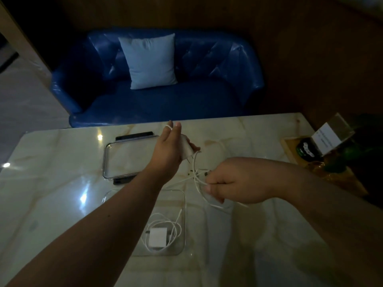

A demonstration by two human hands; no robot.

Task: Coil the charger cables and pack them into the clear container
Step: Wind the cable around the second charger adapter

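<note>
The left hand (169, 146) is raised over the marble worktop (51, 183), its grip closed on a white charger block (187, 149), with a turn of white cable (196, 177) looped over a fingertip at the far side of the hand. The right hand (232, 181), just to the right and nearer, pinches several strands of that cable in a closed grip, the plug ends poking out to its left. More slack trails down onto the worktop below that hand.

The clear container (183, 204) sits nearer, between the arms, and already holds one white adapter with its coiled lead (159, 235). The lid (107, 160) lies at the far left of it, off the box.

To coil well, I would keep the block steady in the left hand and let the right feed even, same-sized loops — no twisting, no yanking at the plugs. The trailing slack looks likely to snag or tangle, so gather it before lowering the bundle into the container beside the first charger.
</note>
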